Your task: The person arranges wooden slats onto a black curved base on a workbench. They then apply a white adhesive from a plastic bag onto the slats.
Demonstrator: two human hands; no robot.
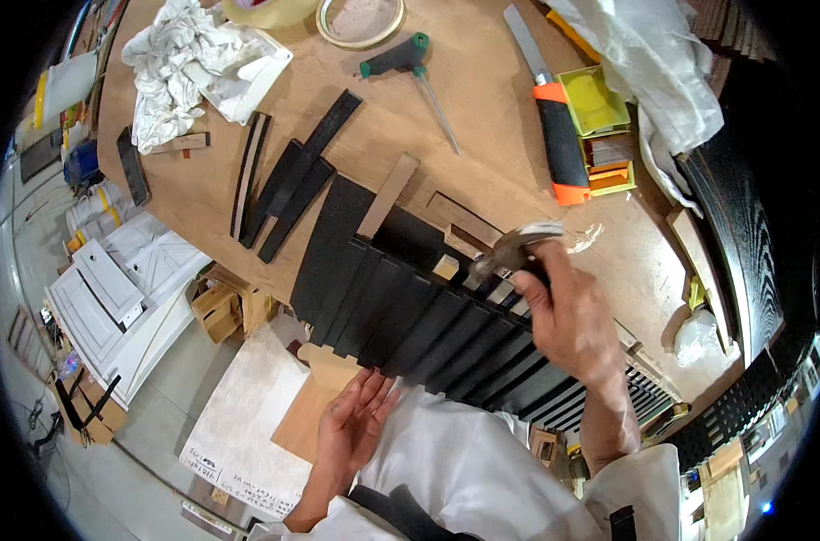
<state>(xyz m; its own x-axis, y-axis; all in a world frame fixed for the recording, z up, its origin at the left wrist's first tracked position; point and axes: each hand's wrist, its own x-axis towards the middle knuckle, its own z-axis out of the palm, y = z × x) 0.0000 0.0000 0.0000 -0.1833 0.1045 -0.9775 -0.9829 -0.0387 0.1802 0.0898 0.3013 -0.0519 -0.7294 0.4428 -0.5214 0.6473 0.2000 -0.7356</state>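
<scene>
Brown desk [482,117] carries a black slatted panel [410,316]. Right hand [572,316]: grip clamped on a blurred metal tool [500,257]. Left hand [351,424]: grip apart, at the panel's near edge.

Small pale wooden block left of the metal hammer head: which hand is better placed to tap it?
Likely the right hand: it holds the hammer nearby; the open left hand is lower, at the black slatted panel.
</scene>
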